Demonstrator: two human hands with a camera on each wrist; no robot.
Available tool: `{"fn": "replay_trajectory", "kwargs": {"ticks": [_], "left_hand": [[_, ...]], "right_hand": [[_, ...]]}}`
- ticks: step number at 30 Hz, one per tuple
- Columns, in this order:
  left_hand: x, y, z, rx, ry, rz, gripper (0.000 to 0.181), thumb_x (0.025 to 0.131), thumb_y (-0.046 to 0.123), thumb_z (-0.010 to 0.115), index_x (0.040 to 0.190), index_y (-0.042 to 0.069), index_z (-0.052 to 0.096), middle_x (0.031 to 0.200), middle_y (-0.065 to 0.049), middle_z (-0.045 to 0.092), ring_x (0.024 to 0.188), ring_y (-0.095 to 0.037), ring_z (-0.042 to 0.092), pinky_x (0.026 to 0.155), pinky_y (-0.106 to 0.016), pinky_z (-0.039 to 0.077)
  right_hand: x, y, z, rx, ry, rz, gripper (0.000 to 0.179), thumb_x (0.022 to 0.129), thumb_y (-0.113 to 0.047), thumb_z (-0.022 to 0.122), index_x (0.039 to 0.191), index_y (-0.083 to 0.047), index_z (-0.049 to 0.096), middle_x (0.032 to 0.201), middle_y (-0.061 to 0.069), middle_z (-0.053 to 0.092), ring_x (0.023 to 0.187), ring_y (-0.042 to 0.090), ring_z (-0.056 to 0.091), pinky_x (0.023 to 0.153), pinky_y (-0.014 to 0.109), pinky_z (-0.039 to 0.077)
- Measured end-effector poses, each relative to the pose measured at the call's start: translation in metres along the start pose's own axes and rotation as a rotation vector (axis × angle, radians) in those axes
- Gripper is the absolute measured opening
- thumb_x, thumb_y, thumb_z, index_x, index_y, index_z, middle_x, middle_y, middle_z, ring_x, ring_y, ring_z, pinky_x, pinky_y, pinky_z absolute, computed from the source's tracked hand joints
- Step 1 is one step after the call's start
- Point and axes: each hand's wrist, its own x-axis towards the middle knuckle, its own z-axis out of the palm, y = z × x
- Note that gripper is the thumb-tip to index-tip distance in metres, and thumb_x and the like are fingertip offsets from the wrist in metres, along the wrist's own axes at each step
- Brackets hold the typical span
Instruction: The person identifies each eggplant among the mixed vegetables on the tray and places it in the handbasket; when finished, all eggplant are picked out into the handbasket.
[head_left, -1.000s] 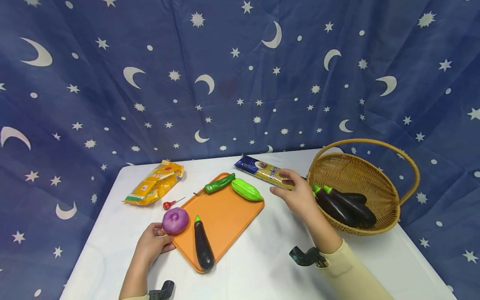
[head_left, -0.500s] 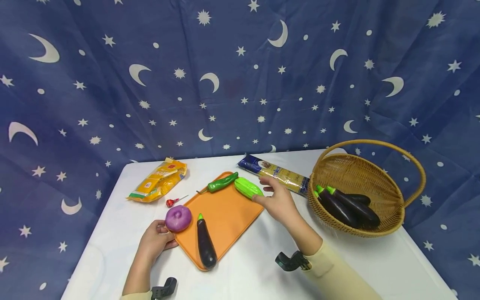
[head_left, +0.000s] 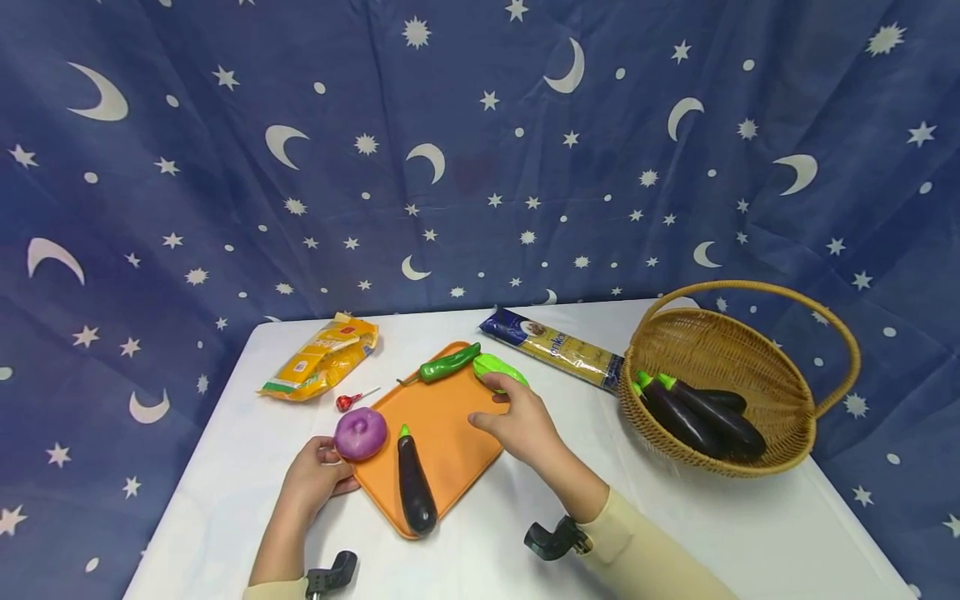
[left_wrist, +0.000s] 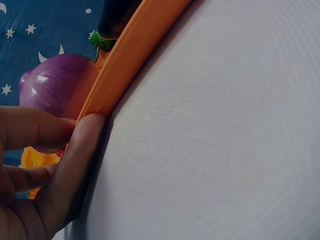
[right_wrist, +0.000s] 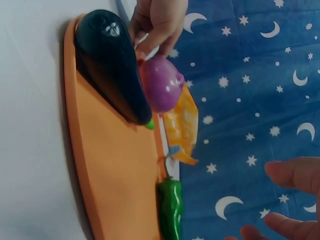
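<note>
My left hand (head_left: 313,477) pinches the near-left corner of an orange tray (head_left: 442,417) between thumb and fingers; the left wrist view shows the grip on its rim (left_wrist: 117,70). Close to those fingers, a purple onion (head_left: 361,433) sits on the tray corner. An eggplant (head_left: 416,492) lies along the tray's near side, and a green pepper (head_left: 450,363) lies at the far edge. Above the tray's right part my right hand (head_left: 521,421) hovers with fingers apart, holding nothing. It partly covers a bright green ridged vegetable (head_left: 495,364) at the far-right corner.
A wicker basket (head_left: 795,400) with several eggplants (head_left: 712,417) stands at the right. Against it lies a pasta packet (head_left: 558,346). A yellow bag (head_left: 322,358) and a red lollipop (head_left: 345,402) lie left of the tray. A star-patterned blue curtain (head_left: 465,167) hangs behind.
My right hand has moved left from the pasta packet, past the green ridged vegetable, to above the tray. My left hand keeps its hold on the corner. The view has shifted slightly.
</note>
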Motion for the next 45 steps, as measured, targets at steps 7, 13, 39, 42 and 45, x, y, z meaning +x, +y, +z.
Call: {"fn": "replay_trajectory", "kwargs": {"ticks": [7,13,39,42,45], "left_hand": [[-0.001,0.002,0.0,0.004,0.002,-0.002,0.065,0.084,-0.006,0.067,0.141,-0.009,0.035,0.112,-0.024,0.046,0.066,-0.017,0.067,0.063,-0.031,0.064],[-0.001,0.002,0.001,0.004,-0.001,-0.002,0.066,0.084,-0.005,0.068,0.141,-0.009,0.034,0.112,-0.024,0.046,0.066,-0.016,0.067,0.063,-0.03,0.064],[0.001,0.004,0.0,0.02,0.001,-0.013,0.066,0.085,-0.005,0.068,0.141,-0.008,0.035,0.112,-0.023,0.045,0.067,-0.016,0.067,0.064,-0.031,0.065],[0.001,0.004,0.0,0.016,-0.001,-0.013,0.064,0.085,-0.005,0.068,0.141,-0.008,0.035,0.113,-0.023,0.045,0.067,-0.016,0.068,0.064,-0.031,0.065],[0.0,0.005,-0.001,0.015,-0.005,-0.007,0.064,0.086,-0.005,0.068,0.14,-0.008,0.035,0.113,-0.024,0.045,0.067,-0.016,0.068,0.064,-0.031,0.065]], "right_hand": [[-0.002,0.002,0.015,0.007,-0.049,-0.022,0.061,0.082,-0.023,0.082,0.139,-0.016,0.058,0.133,0.005,0.06,0.122,0.029,0.056,0.092,0.045,0.059],[-0.005,0.002,0.029,-0.013,-0.094,-0.032,0.06,0.083,-0.025,0.082,0.138,-0.017,0.058,0.133,0.004,0.06,0.12,0.028,0.057,0.091,0.044,0.059],[-0.024,0.006,0.083,-0.099,-0.199,-0.02,0.064,0.078,-0.027,0.087,0.135,-0.016,0.059,0.13,0.002,0.061,0.113,0.025,0.061,0.092,0.042,0.057],[-0.027,0.006,0.087,-0.119,-0.221,-0.024,0.065,0.078,-0.028,0.087,0.135,-0.014,0.059,0.129,0.003,0.061,0.114,0.025,0.061,0.093,0.042,0.056],[-0.03,0.004,0.091,-0.153,-0.241,-0.032,0.066,0.078,-0.029,0.087,0.135,-0.013,0.059,0.128,0.004,0.061,0.114,0.024,0.062,0.092,0.041,0.057]]}}
